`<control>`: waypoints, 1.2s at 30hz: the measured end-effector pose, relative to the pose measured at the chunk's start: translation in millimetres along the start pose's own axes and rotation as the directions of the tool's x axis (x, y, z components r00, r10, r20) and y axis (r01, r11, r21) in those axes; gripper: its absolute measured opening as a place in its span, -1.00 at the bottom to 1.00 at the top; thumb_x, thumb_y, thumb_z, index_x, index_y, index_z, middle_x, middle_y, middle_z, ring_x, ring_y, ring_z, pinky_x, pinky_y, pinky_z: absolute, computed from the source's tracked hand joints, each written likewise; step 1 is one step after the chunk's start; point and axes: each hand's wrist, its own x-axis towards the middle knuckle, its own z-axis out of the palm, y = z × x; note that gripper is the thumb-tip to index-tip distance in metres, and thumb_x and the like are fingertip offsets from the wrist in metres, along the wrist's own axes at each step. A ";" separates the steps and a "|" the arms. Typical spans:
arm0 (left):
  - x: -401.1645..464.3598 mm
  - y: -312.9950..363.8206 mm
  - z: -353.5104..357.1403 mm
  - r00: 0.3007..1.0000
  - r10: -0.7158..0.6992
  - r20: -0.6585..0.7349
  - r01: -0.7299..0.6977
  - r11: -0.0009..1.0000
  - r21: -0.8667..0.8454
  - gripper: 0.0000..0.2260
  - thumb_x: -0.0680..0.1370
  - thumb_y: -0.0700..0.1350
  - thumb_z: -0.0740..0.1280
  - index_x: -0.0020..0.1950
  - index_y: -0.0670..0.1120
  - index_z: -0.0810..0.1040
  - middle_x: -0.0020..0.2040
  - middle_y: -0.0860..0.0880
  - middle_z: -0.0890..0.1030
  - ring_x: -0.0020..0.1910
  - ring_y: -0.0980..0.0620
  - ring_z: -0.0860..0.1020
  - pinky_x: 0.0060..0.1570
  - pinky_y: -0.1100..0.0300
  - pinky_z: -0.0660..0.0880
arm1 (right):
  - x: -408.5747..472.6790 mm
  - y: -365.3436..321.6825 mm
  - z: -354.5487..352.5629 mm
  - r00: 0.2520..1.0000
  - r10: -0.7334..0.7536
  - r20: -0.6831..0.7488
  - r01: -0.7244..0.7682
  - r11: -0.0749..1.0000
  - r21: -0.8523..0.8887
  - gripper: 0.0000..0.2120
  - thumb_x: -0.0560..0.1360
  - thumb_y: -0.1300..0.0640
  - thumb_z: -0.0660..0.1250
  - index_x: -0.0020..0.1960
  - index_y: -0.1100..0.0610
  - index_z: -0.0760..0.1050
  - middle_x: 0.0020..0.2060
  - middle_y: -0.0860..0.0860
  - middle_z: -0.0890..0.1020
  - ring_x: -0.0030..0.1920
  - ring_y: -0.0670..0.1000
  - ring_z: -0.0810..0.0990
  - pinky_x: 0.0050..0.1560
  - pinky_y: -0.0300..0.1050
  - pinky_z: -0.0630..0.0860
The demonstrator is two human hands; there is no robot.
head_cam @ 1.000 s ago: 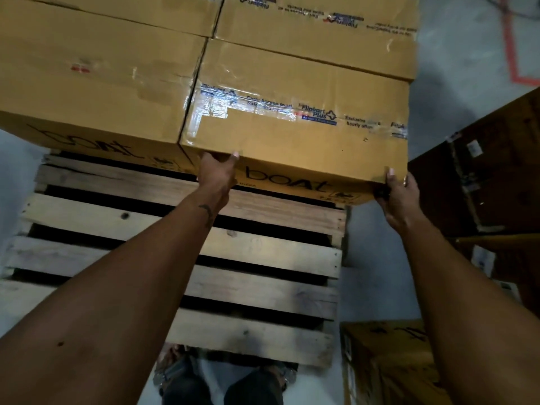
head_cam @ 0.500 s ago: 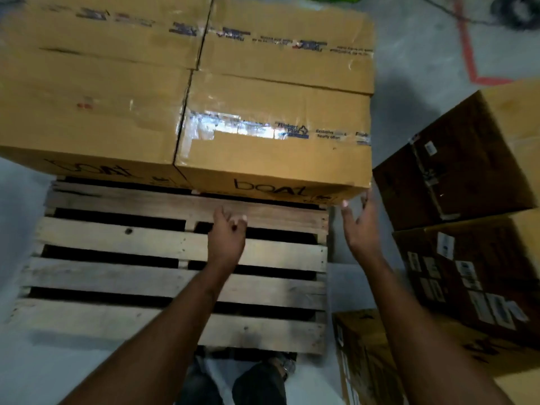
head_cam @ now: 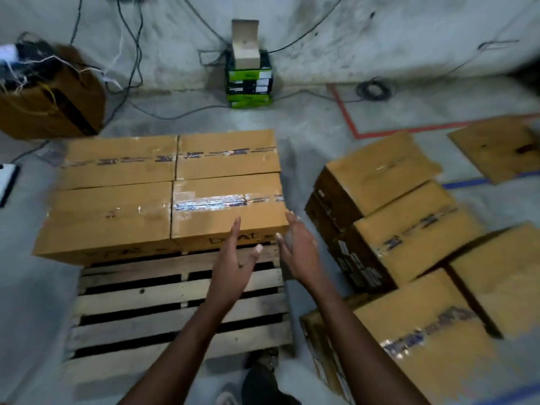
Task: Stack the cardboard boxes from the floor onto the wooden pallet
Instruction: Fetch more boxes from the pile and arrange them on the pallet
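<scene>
Boxes on pallet: four brown taped cardboard boxes (head_cam: 163, 194) sit two by two on the far half of the slatted wooden pallet (head_cam: 175, 311), sides touching; the near-right one (head_cam: 225, 211) bears shiny tape and dark lettering on its front face.
Pallet: near half bare, slats exposed; it lies on the grey concrete floor (head_cam: 298, 127).
Boxes on floor: a cluster of brown cardboard boxes (head_cam: 409, 258) lies right of the pallet, close together, several tilted; view blurred.
Left hand (head_cam: 233, 264): empty, fingers spread, held above the pallet just before the near-right box, not touching it.
Right hand (head_cam: 298, 247): empty, fingers spread, at the pallet's right edge by the same box's corner; contact cannot be told.
Flat cardboard sheet (head_cam: 493, 147): on the floor, far right.
Red floor tape (head_cam: 380, 133): an angled line beyond the floor boxes.
Green and black stack of small cartons (head_cam: 249, 86): against the far wall, an open tan carton on top.
Open brown box with cables (head_cam: 49, 95): far left, by the wall.
</scene>
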 end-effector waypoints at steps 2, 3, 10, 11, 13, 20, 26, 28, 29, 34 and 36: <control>-22.9 37.0 -8.2 0.998 0.051 0.026 -0.051 0.999 0.016 -0.25 0.64 0.25 0.33 0.71 0.19 -0.01 0.68 0.21 0.10 0.63 0.17 0.14 0.57 0.04 0.22 | -29.6 -25.0 -39.7 1.000 0.010 -0.020 -0.011 1.000 -0.027 -0.40 0.74 -0.11 0.18 0.70 0.04 0.14 0.64 0.05 0.30 0.65 0.08 0.21 0.58 0.17 0.22; -34.8 51.8 -10.5 0.996 0.078 0.037 -0.079 0.997 0.027 -0.24 0.64 0.24 0.33 0.72 0.16 -0.01 0.69 0.17 0.10 0.64 0.12 0.15 0.58 0.02 0.22 | -45.4 -33.2 -57.8 0.999 0.015 -0.037 -0.016 0.999 -0.042 -0.40 0.74 -0.11 0.17 0.71 0.05 0.13 0.64 0.05 0.30 0.66 0.09 0.21 0.57 0.18 0.22; -122.4 121.0 19.3 0.963 0.182 0.200 -0.201 0.977 0.076 -0.23 0.65 0.11 0.37 0.72 -0.01 0.02 0.70 -0.04 0.16 0.65 -0.06 0.19 0.57 0.02 0.20 | -171.1 -53.6 -152.3 0.987 0.131 -0.091 -0.144 0.978 -0.148 -0.38 0.76 -0.11 0.11 0.73 0.08 0.04 0.68 0.07 0.21 0.67 0.09 0.16 0.58 0.23 0.15; -132.2 125.2 26.8 0.955 0.184 0.231 -0.207 0.975 0.082 -0.22 0.64 0.12 0.37 0.72 -0.01 0.02 0.70 -0.04 0.16 0.65 -0.07 0.19 0.56 0.01 0.21 | -185.2 -50.4 -159.9 0.983 0.156 -0.101 -0.169 0.975 -0.142 -0.37 0.76 -0.12 0.11 0.73 0.07 0.03 0.68 0.07 0.21 0.67 0.09 0.16 0.58 0.23 0.14; -156.0 135.4 44.9 0.938 0.188 0.292 -0.216 0.974 0.066 -0.20 0.63 0.17 0.37 0.72 0.02 0.01 0.69 -0.05 0.19 0.64 -0.08 0.23 0.56 -0.06 0.27 | -218.9 -39.4 -176.3 0.967 0.213 -0.142 -0.229 0.967 -0.109 -0.36 0.75 -0.14 0.12 0.73 0.06 0.03 0.68 0.06 0.22 0.66 0.10 0.18 0.58 0.26 0.15; -238.5 168.0 121.5 0.900 0.205 0.385 -0.248 0.967 0.065 -0.23 0.65 0.10 0.36 0.73 -0.04 0.03 0.69 -0.08 0.17 0.65 -0.08 0.21 0.54 0.03 0.22 | -326.8 20.4 -229.1 0.891 0.368 -0.265 -0.377 0.926 0.019 -0.36 0.75 -0.18 0.12 0.72 0.02 0.04 0.66 0.06 0.24 0.62 0.14 0.26 0.56 0.25 0.16; -284.4 189.1 217.2 0.886 0.188 0.425 -0.245 0.966 0.083 -0.24 0.65 0.15 0.34 0.72 -0.04 0.03 0.69 -0.08 0.19 0.64 -0.10 0.22 0.57 -0.03 0.23 | -400.3 104.1 -276.0 0.824 0.475 -0.309 -0.482 0.874 0.058 -0.36 0.74 -0.16 0.12 0.72 0.05 0.05 0.66 0.06 0.24 0.62 0.15 0.26 0.55 0.23 0.18; -303.5 199.8 256.2 0.891 0.179 0.416 -0.234 0.969 0.084 -0.26 0.66 0.14 0.33 0.72 -0.04 0.04 0.68 -0.07 0.21 0.63 -0.10 0.24 0.55 -0.03 0.24 | -429.5 137.3 -294.0 0.816 0.487 -0.311 -0.484 0.870 0.092 -0.38 0.74 -0.16 0.12 0.72 0.04 0.07 0.65 0.06 0.26 0.61 0.15 0.28 0.53 0.23 0.22; -314.7 206.4 278.6 0.894 0.177 0.412 -0.228 0.970 0.079 -0.27 0.66 0.14 0.32 0.72 -0.04 0.05 0.68 -0.07 0.22 0.63 -0.10 0.25 0.55 -0.04 0.25 | -445.0 155.5 -304.8 0.815 0.489 -0.312 -0.482 0.870 0.103 -0.38 0.74 -0.17 0.11 0.71 0.04 0.08 0.64 0.07 0.28 0.60 0.15 0.29 0.51 0.22 0.24; -362.6 239.1 383.8 0.893 0.142 0.426 -0.143 0.989 -0.031 -0.23 0.61 0.21 0.31 0.71 -0.03 0.09 0.67 -0.07 0.25 0.61 -0.11 0.29 0.47 -0.08 0.40 | -507.9 225.1 -363.8 0.820 0.489 -0.296 -0.488 0.869 0.084 -0.36 0.74 -0.22 0.05 0.72 0.04 0.04 0.66 0.04 0.23 0.61 0.11 0.25 0.51 0.16 0.21; -378.8 258.8 419.1 0.897 0.122 0.424 -0.116 0.992 -0.040 -0.29 0.66 0.11 0.33 0.72 -0.04 0.09 0.67 -0.06 0.25 0.61 -0.10 0.29 0.45 -0.06 0.39 | -525.3 246.6 -387.9 0.827 0.484 -0.287 -0.480 0.873 0.087 -0.34 0.73 -0.25 0.04 0.72 0.04 0.04 0.66 0.04 0.24 0.61 0.11 0.27 0.51 0.16 0.21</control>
